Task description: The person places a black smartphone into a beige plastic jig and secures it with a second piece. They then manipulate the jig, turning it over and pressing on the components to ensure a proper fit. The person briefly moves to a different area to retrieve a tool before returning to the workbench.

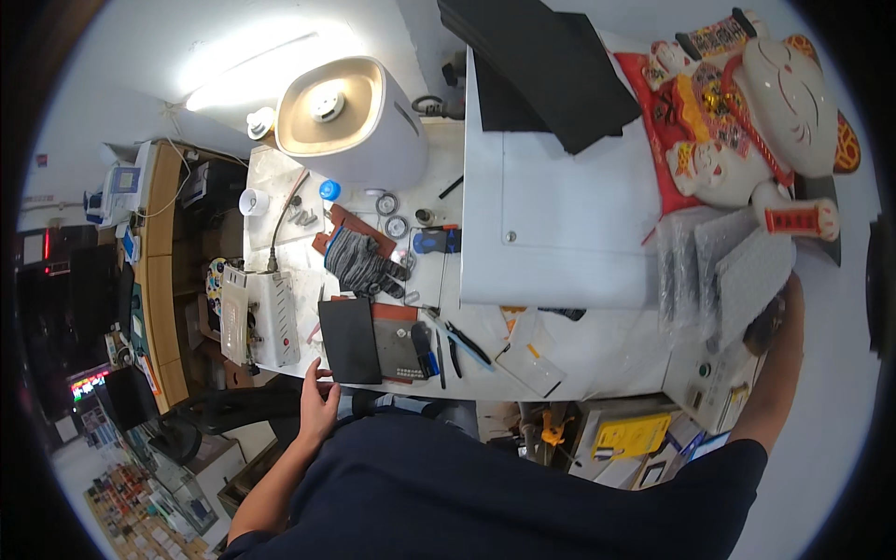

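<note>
At the table's front edge is my left hand (pixel 319 403), fingers apart and holding nothing, close to the lower left corner of a flat black sheet (pixel 351 342). The sheet lies over the edge of a brown-and-grey mat (pixel 398 338). My right forearm (pixel 780 373) reaches up on the far right to several clear bubble-wrap packages (pixel 733 266). They lean against the white box's right end, and the fingers of that hand are hidden behind them. A striped grey knit glove (pixel 359 261) rests beyond the black sheet.
A large white box (pixel 551 224) carries black sheets (pixel 560 79) and a lucky-cat figure (pixel 784 103). Pliers (pixel 467 343), a blue-handled tool (pixel 436 241) and a small white machine (pixel 271 317) lie on the table (pixel 607 359). A white rounded appliance (pixel 359 121) stands behind.
</note>
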Demonstrator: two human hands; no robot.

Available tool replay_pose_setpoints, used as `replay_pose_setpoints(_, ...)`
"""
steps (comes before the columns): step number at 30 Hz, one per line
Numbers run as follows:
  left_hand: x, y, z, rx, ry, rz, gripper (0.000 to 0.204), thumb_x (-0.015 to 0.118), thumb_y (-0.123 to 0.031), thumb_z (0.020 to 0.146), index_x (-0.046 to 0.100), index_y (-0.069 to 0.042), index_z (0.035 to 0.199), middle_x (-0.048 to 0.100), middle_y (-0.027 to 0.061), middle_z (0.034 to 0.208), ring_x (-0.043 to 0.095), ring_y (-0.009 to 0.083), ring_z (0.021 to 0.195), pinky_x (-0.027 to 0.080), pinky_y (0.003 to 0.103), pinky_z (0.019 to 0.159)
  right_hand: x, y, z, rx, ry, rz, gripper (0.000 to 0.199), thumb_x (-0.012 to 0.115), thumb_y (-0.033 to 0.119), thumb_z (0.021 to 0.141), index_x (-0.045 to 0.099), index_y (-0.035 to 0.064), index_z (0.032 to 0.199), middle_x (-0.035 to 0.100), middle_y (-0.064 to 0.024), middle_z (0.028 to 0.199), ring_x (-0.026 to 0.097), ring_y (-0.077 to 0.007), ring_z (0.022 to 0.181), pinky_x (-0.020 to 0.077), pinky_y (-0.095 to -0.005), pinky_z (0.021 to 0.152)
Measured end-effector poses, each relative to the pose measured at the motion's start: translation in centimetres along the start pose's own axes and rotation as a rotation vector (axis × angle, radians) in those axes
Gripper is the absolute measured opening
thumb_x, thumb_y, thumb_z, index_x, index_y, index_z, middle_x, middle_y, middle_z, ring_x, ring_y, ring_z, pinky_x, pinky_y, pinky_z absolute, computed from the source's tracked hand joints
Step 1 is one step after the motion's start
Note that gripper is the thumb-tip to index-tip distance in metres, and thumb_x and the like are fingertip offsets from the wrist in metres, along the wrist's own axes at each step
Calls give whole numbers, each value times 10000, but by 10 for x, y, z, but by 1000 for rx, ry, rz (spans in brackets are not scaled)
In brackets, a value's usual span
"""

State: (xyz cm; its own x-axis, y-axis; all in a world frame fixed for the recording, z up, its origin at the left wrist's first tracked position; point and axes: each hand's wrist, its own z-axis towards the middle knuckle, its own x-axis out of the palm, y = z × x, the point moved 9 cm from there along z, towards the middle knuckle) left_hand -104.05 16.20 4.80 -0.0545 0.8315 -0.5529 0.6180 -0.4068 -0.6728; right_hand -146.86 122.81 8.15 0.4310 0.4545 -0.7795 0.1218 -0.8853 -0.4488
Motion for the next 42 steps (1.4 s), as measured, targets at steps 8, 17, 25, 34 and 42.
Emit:
replay_pose_setpoints(8, -1, 47, 27, 89, 133, 237, 659, 656, -31, 880, 331, -2, 1453, 496, 172, 1263, 565, 265, 1113, 522, 349, 866, -106, 51, -185, 265, -289, 312, 404, 469, 290, 950, 673, -27, 1092, 652, -280, 1106, 605, -459, 1058, 482, -493, 911)
replay_pose_setpoints(17, 15, 71, 72, 325, 93, 217, 819, 730, -123, 875, 244, -33, 1528, 450, 161, 1201, 543, 247, 974, 499, 365, 872, -210, 239, -385, 828, -549, 850, 406, 575, 371, 887, 707, 3, 996, 715, -234, 903, 721, -307, 844, 527, -453, 742)
replay_pose_setpoints(25, 6, 91, 91, 265, 138, 198, 710, 769, -59, 844, 366, 39, 1420, 573, 135, 1046, 556, 190, 893, 497, 328, 777, 17, 651, -468, 1556, -898, 1508, 179, 516, 204, 973, 582, 41, 946, 629, -211, 782, 616, -441, 771, 470, -531, 670)
replay_pose_setpoints(34, 13, 41, 34, 232, 286, 147, 398, 578, -57, 959, 476, 40, 1332, 573, 155, 1281, 557, 233, 1143, 443, 368, 1004, 222, 803, -274, 1033, -138, 1135, 522, 483, 197, 931, 462, 27, 1424, 418, -178, 1494, 360, -312, 1399, 308, -457, 1137)
replay_pose_setpoints(42, -24, 78, 26, 189, 128, 246, 570, 642, -6, 928, 371, 29, 1429, 522, 197, 1366, 519, 255, 1195, 433, 411, 1041, 267, 780, -172, 530, -10, 734, 438, 463, 249, 969, 547, 48, 1349, 468, -155, 1445, 407, -299, 1356, 299, -478, 1132)
